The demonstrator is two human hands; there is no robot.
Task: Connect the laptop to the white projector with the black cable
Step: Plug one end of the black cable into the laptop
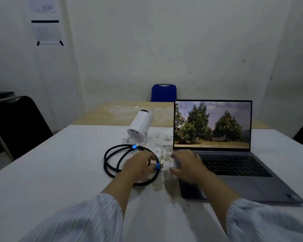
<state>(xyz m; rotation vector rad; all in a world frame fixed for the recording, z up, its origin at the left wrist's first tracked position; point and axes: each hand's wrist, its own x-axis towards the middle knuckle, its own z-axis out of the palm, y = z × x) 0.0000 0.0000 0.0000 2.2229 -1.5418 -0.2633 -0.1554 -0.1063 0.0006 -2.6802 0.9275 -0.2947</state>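
1. The laptop [234, 165] sits open on the white table [51, 163], its lit screen showing trees and a column of icons; everything below is placed relative to it.
2. The white projector [141, 125] stands on its small stand off the laptop's left side, beyond the screen's left edge and a little farther from the person, its vented rear face with ports turned towards the camera.
3. The black cable [110, 165] lies coiled in loose loops on the table just left of the laptop, between the projector and the person.
4. One blue plug [135, 147] of the cable rests at the far side of the coil, near the projector's base and apart from it.
5. The left hand [139, 165] lies over the coil, fingers curled around the other blue plug [158, 166], whose metal tip points towards the laptop's left edge without touching it.
6. The right hand [187, 165] rests on the laptop's left edge near the hinge, fingers loosely spread over the corner of the keyboard deck and thumb by the side wall; it grips nothing.
7. Both forearms show pale striped sleeves [94, 219].
8. A blue chair [163, 93] stands behind the laptop at a second, tan table [112, 114].
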